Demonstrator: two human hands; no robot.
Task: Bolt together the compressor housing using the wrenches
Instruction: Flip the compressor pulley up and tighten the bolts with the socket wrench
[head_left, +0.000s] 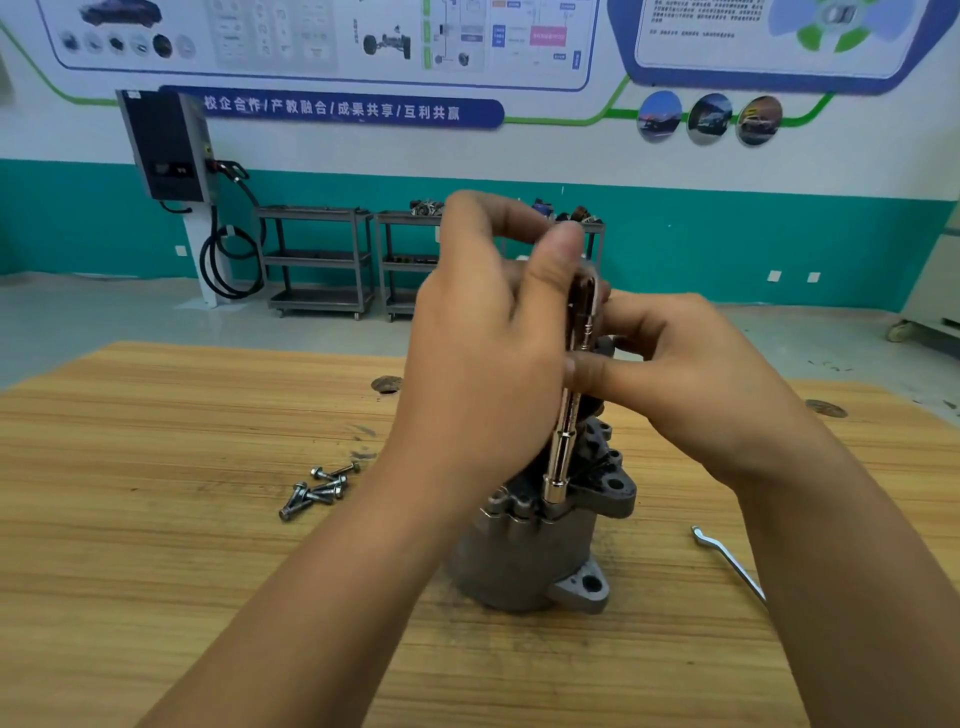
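A grey metal compressor housing (530, 561) stands upright on the wooden table (156, 519). A chrome socket wrench (563, 452) stands nearly vertical with its socket seated on a bolt at the housing's top flange. My left hand (483, 353) grips the upper part of the wrench, thumb along its shaft. My right hand (691, 374) pinches the shaft at mid-height from the right. Several loose bolts (319, 488) lie on the table to the left of the housing. The top end of the wrench is hidden behind my fingers.
A flat metal wrench (727, 561) lies on the table to the right of the housing, partly under my right forearm. Beyond the table's far edge are grey shelf carts (317, 260) and a wall-mounted charger (166, 145) with a cable.
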